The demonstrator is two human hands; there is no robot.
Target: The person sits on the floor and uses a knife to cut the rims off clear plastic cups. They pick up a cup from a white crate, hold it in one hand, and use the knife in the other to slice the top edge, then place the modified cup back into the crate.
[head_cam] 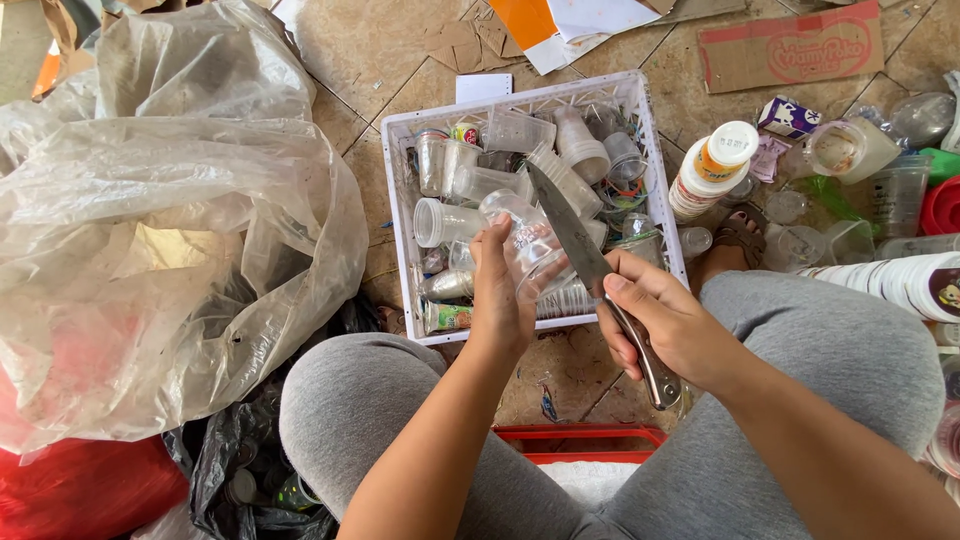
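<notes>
Head view: the left hand (503,300) grips a clear plastic cup (527,243) over the white plastic crate (400,215); the right hand (668,325) is closed around a steel knife (585,255), blade touching the cup. Best keep fingers behind the edge and cut away from them.

Pretty boxed in here: the big clear plastic bag (170,220) walls off the whole left side, and the white crate (655,170) straight ahead is packed with clear cups, so nothing slides in there without bumping one. Over on the right, a white bottle with an orange cap (708,170) and a jumble of loose cups and lids (880,190) crowd the floor. The only open bits are the bare tiles (350,45) beyond the crate and a small patch between the knees, just before the red tray (580,433).
</notes>
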